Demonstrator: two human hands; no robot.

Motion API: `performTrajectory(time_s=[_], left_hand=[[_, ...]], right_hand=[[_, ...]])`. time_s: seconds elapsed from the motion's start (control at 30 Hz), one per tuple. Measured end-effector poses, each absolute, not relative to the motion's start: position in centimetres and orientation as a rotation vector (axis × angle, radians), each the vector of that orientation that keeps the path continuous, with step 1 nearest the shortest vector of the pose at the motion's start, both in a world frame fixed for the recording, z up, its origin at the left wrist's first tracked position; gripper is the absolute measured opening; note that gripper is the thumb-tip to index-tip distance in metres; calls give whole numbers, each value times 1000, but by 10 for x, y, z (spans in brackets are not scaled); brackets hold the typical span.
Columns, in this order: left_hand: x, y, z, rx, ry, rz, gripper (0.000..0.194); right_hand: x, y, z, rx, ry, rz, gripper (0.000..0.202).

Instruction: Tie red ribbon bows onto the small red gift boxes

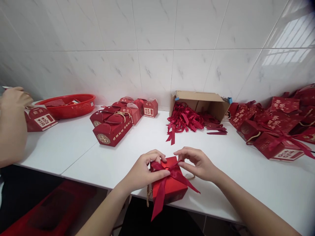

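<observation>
A red gift box (175, 190) sits at the table's front edge, with a dark red satin ribbon (159, 201) tied in a bow across its top. The ribbon's two tails hang toward me, one past the table's edge. My left hand (149, 168) is closed on the left side of the bow, its thumb lying over the knot. On the other side, my right hand (198, 162) pinches the right loop of the ribbon between thumb and fingers. Twisted rope handles (148, 195) stick out at both sides of the box.
A cardboard box (216, 109) on its side spills red ribbons (185, 119). Several boxes (114, 129) stand back left, and beribboned boxes (280, 144) are heaped right. At far left a co-worker's hand (16, 96) is near a box (40, 118) and a red basin (71, 109).
</observation>
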State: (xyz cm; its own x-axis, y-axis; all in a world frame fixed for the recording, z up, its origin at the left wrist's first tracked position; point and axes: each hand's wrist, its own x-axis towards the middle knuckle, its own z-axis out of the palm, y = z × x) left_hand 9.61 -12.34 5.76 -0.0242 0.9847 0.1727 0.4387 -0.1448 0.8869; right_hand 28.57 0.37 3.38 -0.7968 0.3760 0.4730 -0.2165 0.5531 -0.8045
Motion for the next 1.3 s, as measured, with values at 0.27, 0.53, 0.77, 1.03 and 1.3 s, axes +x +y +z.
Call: performTrajectory(time_s=[0.27,0.53,0.77,1.03,1.3], left_hand=[[96,-125,58,1673,1422,1177,35],[102,-126,56,1571,1499,1203,15],[101,-127,51,1550,1530,1190,10],[107,-130,56,1864,1546,1146,22],[99,-134,56,2107,1731,1101,37]], right_hand=[[280,-1,36,-185,-2270,1181,13],[282,-4,34,-148,-2215,1261,16],[278,-8,28,-130,-2074,1558,22],[278,-9,27,-157,-2096,1518,24],[276,-13,24,-169,-2046,1545,25]])
